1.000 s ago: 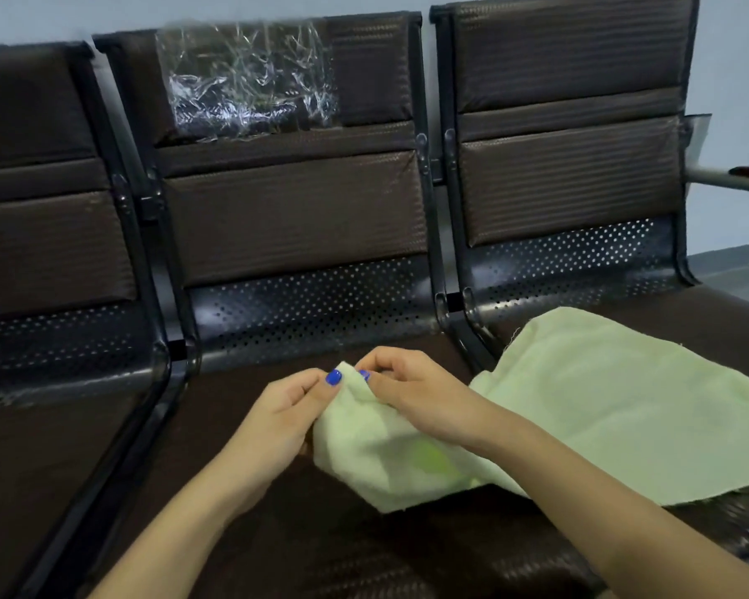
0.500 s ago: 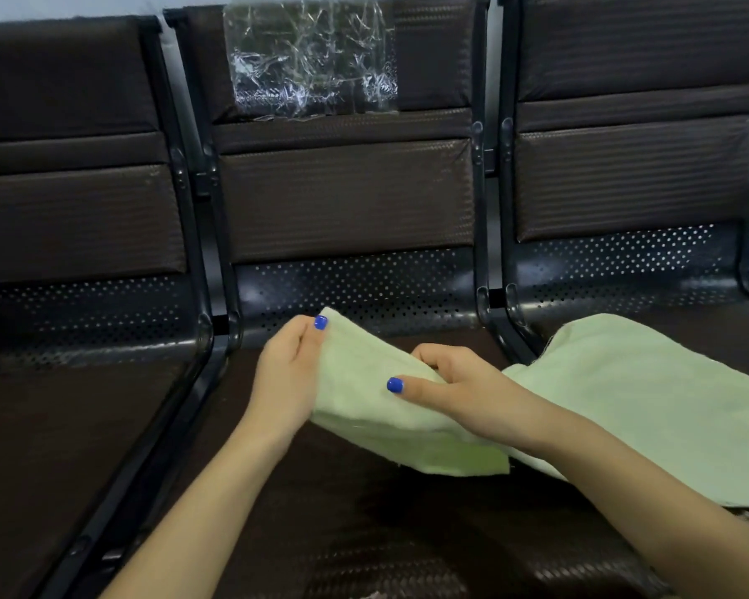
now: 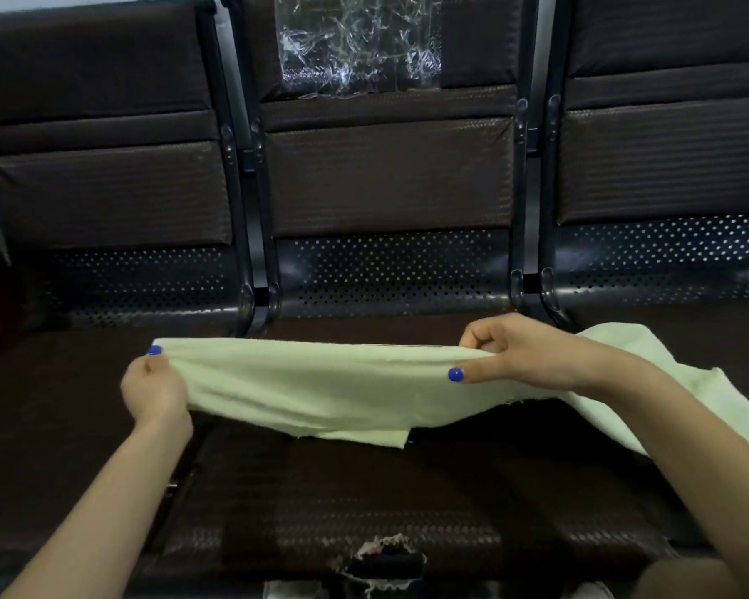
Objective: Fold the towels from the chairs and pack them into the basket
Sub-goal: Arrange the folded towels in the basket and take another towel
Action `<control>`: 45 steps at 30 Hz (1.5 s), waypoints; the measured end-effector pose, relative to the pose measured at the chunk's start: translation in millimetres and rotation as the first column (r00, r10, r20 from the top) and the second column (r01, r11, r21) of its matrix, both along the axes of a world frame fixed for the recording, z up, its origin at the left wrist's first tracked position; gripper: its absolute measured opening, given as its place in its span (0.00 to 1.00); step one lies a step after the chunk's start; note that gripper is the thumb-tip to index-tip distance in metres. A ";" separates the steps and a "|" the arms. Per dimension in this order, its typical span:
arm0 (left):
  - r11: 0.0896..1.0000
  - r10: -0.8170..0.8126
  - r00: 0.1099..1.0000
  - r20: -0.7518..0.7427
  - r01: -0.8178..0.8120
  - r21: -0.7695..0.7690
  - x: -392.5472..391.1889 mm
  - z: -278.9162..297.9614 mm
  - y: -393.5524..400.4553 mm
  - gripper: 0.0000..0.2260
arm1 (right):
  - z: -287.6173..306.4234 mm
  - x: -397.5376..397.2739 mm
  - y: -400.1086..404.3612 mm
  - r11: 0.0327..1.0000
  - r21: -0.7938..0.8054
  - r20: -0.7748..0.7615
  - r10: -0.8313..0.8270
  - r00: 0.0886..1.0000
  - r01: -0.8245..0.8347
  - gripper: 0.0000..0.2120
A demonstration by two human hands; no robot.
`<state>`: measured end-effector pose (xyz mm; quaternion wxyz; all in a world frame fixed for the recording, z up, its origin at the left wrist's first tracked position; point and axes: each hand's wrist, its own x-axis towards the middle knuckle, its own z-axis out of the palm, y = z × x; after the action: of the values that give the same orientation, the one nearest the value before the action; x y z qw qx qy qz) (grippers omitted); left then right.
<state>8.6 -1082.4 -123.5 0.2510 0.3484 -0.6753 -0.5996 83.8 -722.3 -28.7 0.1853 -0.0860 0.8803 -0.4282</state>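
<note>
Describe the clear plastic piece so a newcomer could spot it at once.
Find the row of dark brown chairs and take the middle one. On its upper backrest lies a crinkled clear plastic sheet. It alone is shiny and see-through; the pale green towel lower down is matte cloth, pinched by both hands.

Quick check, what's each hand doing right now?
Left hand: pinches one end of the towel.
Right hand: grips the towel's top edge further along.

I read no text, no labels, no brands, no numbers, no signs on the towel (image 3: pixel 303 391), chairs (image 3: pixel 390 175), or plastic wrap (image 3: pixel 357 43)
</note>
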 end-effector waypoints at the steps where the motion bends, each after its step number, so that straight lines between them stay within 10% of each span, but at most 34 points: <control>1: 0.997 0.061 0.998 -0.002 -0.061 0.044 1.2 -8.0 -12.3 0.15 | 1.2 -0.4 3.0 0.999 0.035 -0.022 -0.009 1.000 0.010 0.08; 5: 0.981 0.140 0.990 0.022 -0.141 0.129 -22.9 -82.1 -75.2 0.25 | 2.7 -1.0 15.2 0.981 0.189 -0.093 -0.037 0.995 0.054 0.09; 12: 0.974 -0.225 0.958 -0.178 0.226 -0.012 32.4 36.8 82.2 0.11 | -1.9 4.1 -10.9 0.997 0.076 -0.161 -0.018 0.987 0.030 0.06; 22: 0.554 -0.833 0.544 -0.107 0.813 -0.178 84.3 51.0 217.7 0.14 | -6.4 15.6 -12.8 0.990 -0.140 -0.182 -0.039 0.983 0.014 0.12; 36: 0.805 -0.576 0.799 -0.175 0.518 -0.289 16.5 50.9 179.3 0.13 | -8.5 26.4 17.4 0.979 0.007 0.060 0.203 0.977 -0.204 0.08; 45: 0.925 -0.277 0.960 -0.048 0.253 -0.283 -4.1 25.3 89.3 0.14 | -5.1 25.1 55.1 0.990 -0.119 0.179 0.091 0.980 -0.070 0.13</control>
<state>4.5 -993.0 -98.2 0.2426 0.1896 -0.7810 -0.5433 108.9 -667.2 -33.9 0.2780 -0.0921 0.8297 -0.4753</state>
